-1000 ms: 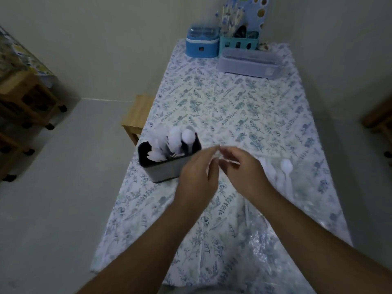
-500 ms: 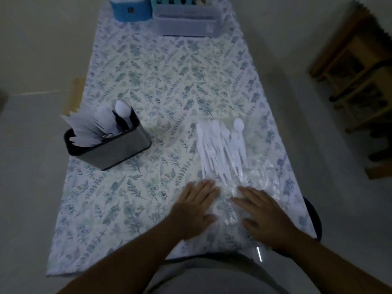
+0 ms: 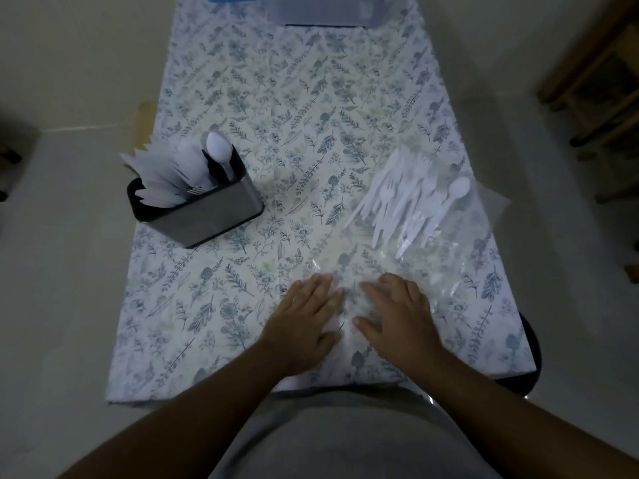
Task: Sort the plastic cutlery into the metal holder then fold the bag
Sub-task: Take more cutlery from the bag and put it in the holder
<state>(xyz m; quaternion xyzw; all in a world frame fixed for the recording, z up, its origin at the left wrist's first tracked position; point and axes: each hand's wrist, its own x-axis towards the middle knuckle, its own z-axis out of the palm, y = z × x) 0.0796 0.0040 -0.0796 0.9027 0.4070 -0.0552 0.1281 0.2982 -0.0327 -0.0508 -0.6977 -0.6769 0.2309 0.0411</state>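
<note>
Cutlery [image 3: 411, 202] lies on the bag [image 3: 460, 257], right of centre; both hands [image 3: 304, 319] [image 3: 397, 312] press flat, fingers spread, on the bag's lower-centre end.

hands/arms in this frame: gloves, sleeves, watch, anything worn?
Nothing worn that shows. The left hand and right hand are bare, with no gloves, rings or watch visible. Both forearms are bare up to the frame edge, no sleeves. The light is dim, so small details may be missed.
</note>
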